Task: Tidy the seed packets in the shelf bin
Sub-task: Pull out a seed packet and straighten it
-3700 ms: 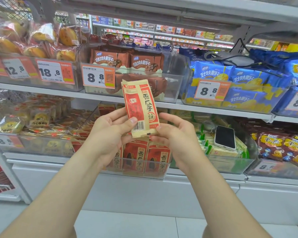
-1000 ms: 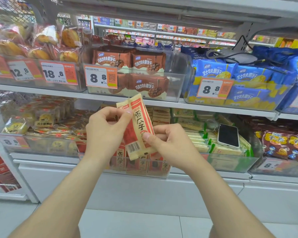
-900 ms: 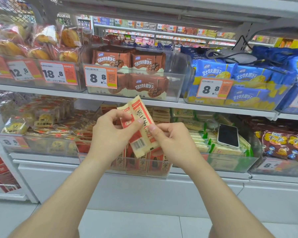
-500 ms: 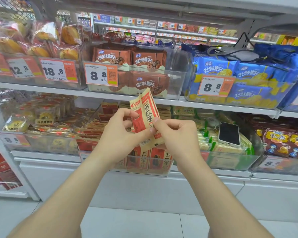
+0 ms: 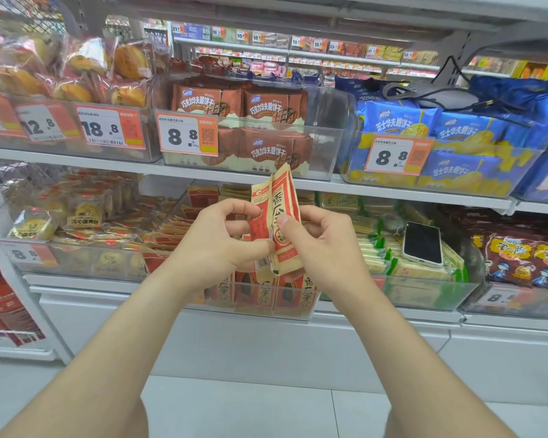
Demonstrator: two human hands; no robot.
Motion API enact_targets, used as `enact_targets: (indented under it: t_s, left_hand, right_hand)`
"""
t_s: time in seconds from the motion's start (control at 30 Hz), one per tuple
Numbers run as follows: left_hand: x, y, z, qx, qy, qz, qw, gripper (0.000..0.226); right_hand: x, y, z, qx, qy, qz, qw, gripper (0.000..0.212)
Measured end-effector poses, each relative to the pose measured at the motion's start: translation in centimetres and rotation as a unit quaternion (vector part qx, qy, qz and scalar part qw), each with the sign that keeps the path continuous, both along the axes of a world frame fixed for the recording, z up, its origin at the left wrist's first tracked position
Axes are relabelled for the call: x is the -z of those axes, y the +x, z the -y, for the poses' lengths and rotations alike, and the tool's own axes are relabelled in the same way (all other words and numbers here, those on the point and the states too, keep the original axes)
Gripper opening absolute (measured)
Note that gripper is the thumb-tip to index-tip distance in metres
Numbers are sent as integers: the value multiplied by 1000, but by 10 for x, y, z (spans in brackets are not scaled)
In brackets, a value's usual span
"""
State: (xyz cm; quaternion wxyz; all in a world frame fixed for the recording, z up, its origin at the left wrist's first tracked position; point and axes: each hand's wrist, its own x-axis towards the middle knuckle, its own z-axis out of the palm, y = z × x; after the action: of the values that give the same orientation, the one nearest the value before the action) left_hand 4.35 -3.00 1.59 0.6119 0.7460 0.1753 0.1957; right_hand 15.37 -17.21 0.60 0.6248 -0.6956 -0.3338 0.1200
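Red-and-cream seed packets (image 5: 277, 213) are standing upright at frame centre, my left hand (image 5: 217, 248) and right hand (image 5: 325, 248) pinching them, fingers (image 5: 238, 210) clamped. I am aiming to square their edges, then lower them into the clear bin (image 5: 260, 312) below.

A white metal shelf unit (image 5: 266, 349) fills the near view, its upper board (image 5: 332, 184) and lower board (image 5: 393, 315) running left to right. Below it lies a pale tiled floor (image 5: 234, 406) with thin dark joints. Through the gap under the top board (image 5: 298, 7), a far aisle's shelves (image 5: 329, 55) show, evenly lit. Dark wire mesh (image 5: 23, 17) stands at the upper left.
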Motion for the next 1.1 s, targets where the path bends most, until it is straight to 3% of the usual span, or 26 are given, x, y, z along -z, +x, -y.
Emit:
enact_targets:
  t_s: [0.2,0.3,0.47,0.77,0.97,1.1]
  left_hand:
    - [1,-3,-3,4,-21,20,1000,43]
    - [2,-2,-3,3,-73,41,996,38]
    - [1,-4,0,-4,-88,47,995,70]
    - [-1,-2,-3,-13,-86,30,996,47]
    - [2,0,-3,-9,-76,33,996,38]
    - [6,1,2,-10,-45,47,998,37]
  right_hand:
    - [-3,-4,2,-22,4,-6,1000,23]
    - [-5,-3,5,-86,-3,3,996,29]
    - [-8,1,12,-90,-7,1,996,26]
    - [-4,-4,8,-41,21,0,999,14]
    - [-8,-3,7,-62,10,-59,996,14]
    - [-2,4,7,-88,-70,18,994,7]
